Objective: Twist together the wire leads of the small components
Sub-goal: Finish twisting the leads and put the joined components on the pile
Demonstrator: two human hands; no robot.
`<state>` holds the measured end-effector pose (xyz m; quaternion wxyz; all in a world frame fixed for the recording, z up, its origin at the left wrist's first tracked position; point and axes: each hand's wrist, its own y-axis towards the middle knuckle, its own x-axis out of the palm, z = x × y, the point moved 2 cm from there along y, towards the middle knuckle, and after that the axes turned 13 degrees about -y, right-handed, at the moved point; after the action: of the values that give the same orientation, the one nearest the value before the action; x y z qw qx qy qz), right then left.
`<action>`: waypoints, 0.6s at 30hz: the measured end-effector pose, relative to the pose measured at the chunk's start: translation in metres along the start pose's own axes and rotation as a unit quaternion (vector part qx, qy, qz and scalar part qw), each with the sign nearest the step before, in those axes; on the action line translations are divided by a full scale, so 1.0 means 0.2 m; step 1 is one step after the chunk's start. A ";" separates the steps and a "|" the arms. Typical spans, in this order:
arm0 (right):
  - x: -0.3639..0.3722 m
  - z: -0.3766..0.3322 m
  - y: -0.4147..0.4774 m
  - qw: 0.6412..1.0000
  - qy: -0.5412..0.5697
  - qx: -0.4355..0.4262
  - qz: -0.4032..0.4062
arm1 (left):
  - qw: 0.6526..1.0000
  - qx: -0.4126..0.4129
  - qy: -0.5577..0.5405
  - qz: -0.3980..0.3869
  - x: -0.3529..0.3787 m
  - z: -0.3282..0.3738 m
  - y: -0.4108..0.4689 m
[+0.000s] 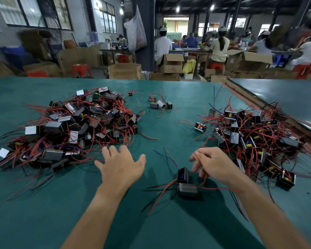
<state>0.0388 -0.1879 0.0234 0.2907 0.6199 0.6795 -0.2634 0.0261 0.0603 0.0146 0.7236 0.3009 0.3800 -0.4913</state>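
Two small black components (185, 182) with red, black and blue wire leads lie together on the green table (151, 221) between my hands. My right hand (215, 165) hovers just right of them, its fingers curled round a thin red lead (201, 165) that runs down to the components. My left hand (119, 165) reaches forward with fingers spread and holds nothing, its fingertips at the near edge of the big left pile (75, 126) of components with tangled red leads.
A second pile of components (255, 139) lies at the right, close to my right hand. A few loose components (159, 104) sit at the table's far middle. A raised table edge (258, 103) runs along the right. Cardboard boxes and seated workers are beyond.
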 end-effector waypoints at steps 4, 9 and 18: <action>0.00 -0.01 -0.01 0.999 -0.010 -0.022 -0.024 | 0.990 0.089 -0.067 0.081 -0.01 0.05 -0.02; 0.02 0.02 0.00 0.998 -0.017 0.046 -0.031 | 0.918 0.253 -0.266 -0.152 0.05 0.20 -0.18; 0.02 -0.02 -0.06 0.987 -0.030 0.054 -0.150 | 0.895 0.359 -0.197 -0.180 0.11 0.21 -0.22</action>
<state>0.0267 -0.1828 0.0235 0.2342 0.5180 0.7405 -0.3585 0.0012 0.0007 0.0166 0.5260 0.3639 0.0757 -0.7650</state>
